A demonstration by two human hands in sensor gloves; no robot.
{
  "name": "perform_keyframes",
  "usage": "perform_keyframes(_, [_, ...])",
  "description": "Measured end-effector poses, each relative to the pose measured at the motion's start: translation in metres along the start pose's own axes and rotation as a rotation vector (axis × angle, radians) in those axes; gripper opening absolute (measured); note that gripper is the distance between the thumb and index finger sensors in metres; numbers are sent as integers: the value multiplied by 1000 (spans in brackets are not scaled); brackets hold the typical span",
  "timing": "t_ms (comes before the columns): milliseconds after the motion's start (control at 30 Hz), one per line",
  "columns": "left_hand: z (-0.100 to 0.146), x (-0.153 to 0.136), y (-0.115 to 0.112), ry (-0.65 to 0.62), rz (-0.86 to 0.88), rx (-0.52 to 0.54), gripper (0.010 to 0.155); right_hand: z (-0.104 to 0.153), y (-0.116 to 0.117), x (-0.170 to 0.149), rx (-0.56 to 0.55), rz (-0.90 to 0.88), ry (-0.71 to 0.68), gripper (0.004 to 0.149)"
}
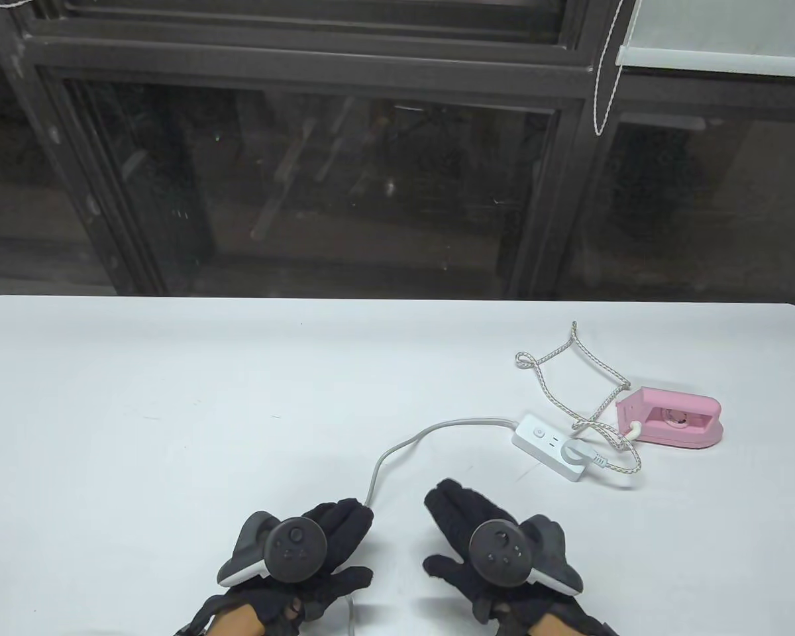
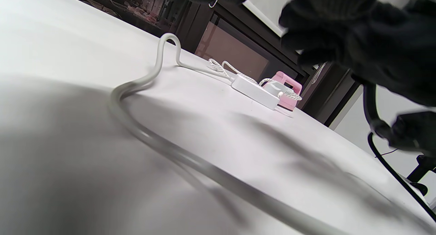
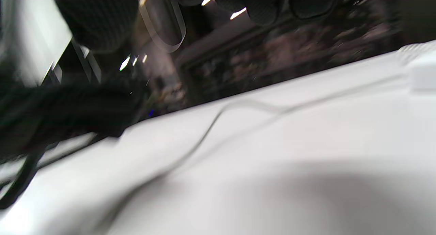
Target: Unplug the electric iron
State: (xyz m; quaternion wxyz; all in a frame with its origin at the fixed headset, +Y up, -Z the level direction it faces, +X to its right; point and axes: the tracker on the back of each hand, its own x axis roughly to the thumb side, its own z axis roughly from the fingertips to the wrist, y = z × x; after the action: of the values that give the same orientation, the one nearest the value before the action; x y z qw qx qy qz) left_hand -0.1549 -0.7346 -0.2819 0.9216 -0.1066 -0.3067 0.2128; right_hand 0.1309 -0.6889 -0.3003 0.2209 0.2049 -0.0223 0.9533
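A small pink electric iron [image 1: 676,419] lies on the white table [image 1: 172,397] at the right; it also shows in the left wrist view [image 2: 289,85]. Its braided cord [image 1: 570,371] loops back to a round white plug [image 1: 576,453] seated in a white power strip [image 1: 551,447]. The strip also shows in the left wrist view [image 2: 253,91]. My left hand [image 1: 318,530] and right hand [image 1: 467,523] hover flat over the table's front edge, fingers spread and holding nothing, well short of the strip.
The strip's grey cable [image 1: 397,457] curves from the strip toward the front edge, passing between my hands and close under my left fingers; it shows in the left wrist view [image 2: 136,88]. Dark window frames [image 1: 305,165] stand behind the table.
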Motion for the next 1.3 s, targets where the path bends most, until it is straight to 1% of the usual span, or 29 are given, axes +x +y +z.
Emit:
perform_keyframes(33, [0,0,0,-1,-1,1,81,-10,-11,-11,-66,20,46,82])
perform_keyframes(67, [0,0,0,-1,-2,-1,81,-22,-20,-24,-105,85,109,83])
perform_keyframes(133, [0,0,-1,2,-7,-10,81,-41,-28,-53,-134,269,328,91])
perform_keyframes(167, [0,0,-1,3,-7,-13,81,-55,-30,-76,-79,372,408,93])
perform_keyframes(200, [0,0,-1,4,-6,-17,81,-63,-28,-93,-16,404,475,93])
perform_keyframes(300, [0,-1,-1,7,-2,-24,81,-73,-19,-131,98,355,629,93])
perform_keyframes(367, [0,-1,-1,7,3,-26,81,-75,-12,-147,149,303,645,90])
perform_keyframes(433, [0,-1,-2,8,7,-39,81,-74,-4,-157,193,343,678,84])
perform_keyframes(500, [-1,-2,-3,9,11,-48,80,-73,4,-163,213,341,662,78])
perform_keyframes(567, [-1,-2,-3,10,12,-57,81,-73,9,-165,200,355,655,77])
perform_keyframes(667, [-1,-2,-3,15,11,-63,80,-74,9,-168,189,325,665,75])
perform_keyframes(767, [-1,-3,-4,27,17,-74,80,-77,7,-176,198,246,690,73])
perform_keyframes(967, [-2,-5,-5,38,24,-86,80,-78,10,-175,198,281,687,73])
perform_keyframes(1033, [-2,-4,-5,38,22,-89,80,-75,13,-171,181,299,652,72])
perform_keyframes(1133, [-3,-4,-5,33,18,-88,80,-69,21,-159,155,327,549,71])
perform_keyframes(1200, [-3,-4,-6,28,17,-88,80,-63,30,-143,130,362,434,70])
perform_keyframes(1300, [-4,-3,-6,25,11,-86,80,-57,43,-116,139,419,279,69])
